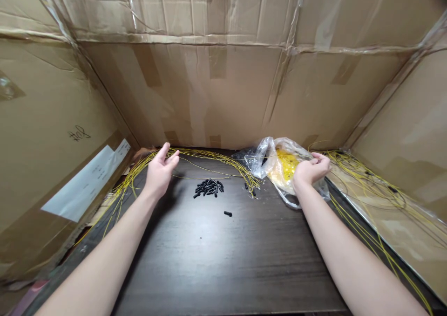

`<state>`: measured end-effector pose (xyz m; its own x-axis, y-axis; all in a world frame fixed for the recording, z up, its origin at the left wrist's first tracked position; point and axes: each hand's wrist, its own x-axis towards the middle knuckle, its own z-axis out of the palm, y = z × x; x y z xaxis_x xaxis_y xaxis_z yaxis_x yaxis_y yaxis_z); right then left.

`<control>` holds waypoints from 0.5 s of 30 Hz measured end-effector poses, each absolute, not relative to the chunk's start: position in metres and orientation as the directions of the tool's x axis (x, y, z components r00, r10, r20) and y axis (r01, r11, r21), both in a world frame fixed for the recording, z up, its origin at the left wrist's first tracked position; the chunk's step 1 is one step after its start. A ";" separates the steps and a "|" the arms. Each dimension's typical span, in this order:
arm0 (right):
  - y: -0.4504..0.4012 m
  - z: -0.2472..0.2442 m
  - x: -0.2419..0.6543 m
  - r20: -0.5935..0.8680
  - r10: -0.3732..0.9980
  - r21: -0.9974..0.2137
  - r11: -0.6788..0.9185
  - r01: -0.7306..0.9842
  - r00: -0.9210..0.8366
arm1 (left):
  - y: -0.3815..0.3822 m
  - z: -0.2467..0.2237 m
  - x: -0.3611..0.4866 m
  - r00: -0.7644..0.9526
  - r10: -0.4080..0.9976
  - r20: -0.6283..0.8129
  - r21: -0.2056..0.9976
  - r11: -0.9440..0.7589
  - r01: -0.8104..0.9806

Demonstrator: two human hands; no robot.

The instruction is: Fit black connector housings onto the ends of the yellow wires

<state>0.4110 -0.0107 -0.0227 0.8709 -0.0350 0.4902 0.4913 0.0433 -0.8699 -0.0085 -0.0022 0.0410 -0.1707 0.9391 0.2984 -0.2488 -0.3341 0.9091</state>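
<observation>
- One dark wood-grain tabletop nearest, apparently the flat working surface beneath both hands.
- Left hand: open and released, fingers raised, just beside a long arc of thin yellow insulated wires, perhaps lifted clear of them; no grasp visible.
- Right hand: fingers loosely curled against a crumpled clear plastic bag, a thin wire passing close by; grasp impossible to tell.
- Between the hands, one short black plastic piece lying apart, then a tight heap of similar small black pieces, probably gathered within easy reach of both hands.
- Inside the bag, a wrinkled yellow mass, too obscured to identify.
- Far right, more yellow wires fanned out beyond the table edge, likely set aside to avoid tangling.
- Beyond everything, taped brown corrugated cardboard panels, seemingly walling in the workspace.
</observation>
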 end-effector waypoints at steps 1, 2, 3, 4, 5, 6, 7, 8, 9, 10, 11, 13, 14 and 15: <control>-0.011 -0.022 0.410 0.499 -0.024 -0.865 0.044 0.500 0.866 | -0.009 0.043 -0.002 -0.115 0.935 0.335 0.924 -0.350 -0.156; -0.011 -0.021 0.408 0.509 -0.014 -0.860 0.046 0.509 0.861 | -0.016 0.044 0.005 -0.068 0.920 0.385 0.918 -0.390 -0.075; -0.011 -0.020 0.406 0.520 -0.006 -0.853 0.050 0.520 0.854 | -0.022 0.045 0.011 0.000 0.905 0.426 0.905 -0.426 -0.001; -0.011 -0.018 0.404 0.533 0.002 -0.845 0.057 0.532 0.846 | -0.027 0.046 0.016 0.062 0.886 0.460 0.884 -0.463 0.059; -0.012 -0.017 0.401 0.546 0.009 -0.836 0.065 0.544 0.838 | -0.030 0.046 0.019 0.122 0.866 0.485 0.861 -0.497 0.106; -0.012 -0.015 0.398 0.559 0.018 -0.828 0.077 0.556 0.829 | -0.032 0.046 0.020 0.161 0.845 0.509 0.836 -0.530 0.142; -0.013 -0.013 0.396 0.571 0.029 -0.819 0.090 0.567 0.820 | -0.032 0.046 0.021 0.178 0.829 0.530 0.812 -0.557 0.173; -0.014 -0.011 0.393 0.585 0.040 -0.809 0.105 0.579 0.810 | -0.031 0.045 0.020 0.174 0.818 0.548 0.794 -0.575 0.198; -0.015 -0.009 0.390 0.599 0.052 -0.798 0.121 0.591 0.799 | -0.029 0.045 0.017 0.147 0.812 0.564 0.783 -0.583 0.215; -0.016 -0.007 0.387 0.613 0.063 -0.787 0.137 0.602 0.787 | -0.027 0.046 0.015 0.096 0.810 0.579 0.781 -0.584 0.222; -0.017 -0.005 0.383 0.627 0.073 -0.776 0.154 0.612 0.776 | -0.026 0.048 0.011 0.029 0.808 0.588 0.786 -0.580 0.215; -0.019 -0.001 0.376 0.646 0.097 -0.759 0.187 0.624 0.757 | -0.024 0.053 0.004 -0.156 0.791 0.591 0.806 -0.574 0.144; -0.020 0.002 0.373 0.654 0.110 -0.752 0.205 0.626 0.749 | -0.025 0.056 0.000 -0.242 0.787 0.568 0.820 -0.566 0.083; -0.021 0.005 0.368 0.661 0.125 -0.745 0.226 0.628 0.740 | -0.026 0.060 -0.003 -0.289 0.805 0.518 0.842 -0.540 0.006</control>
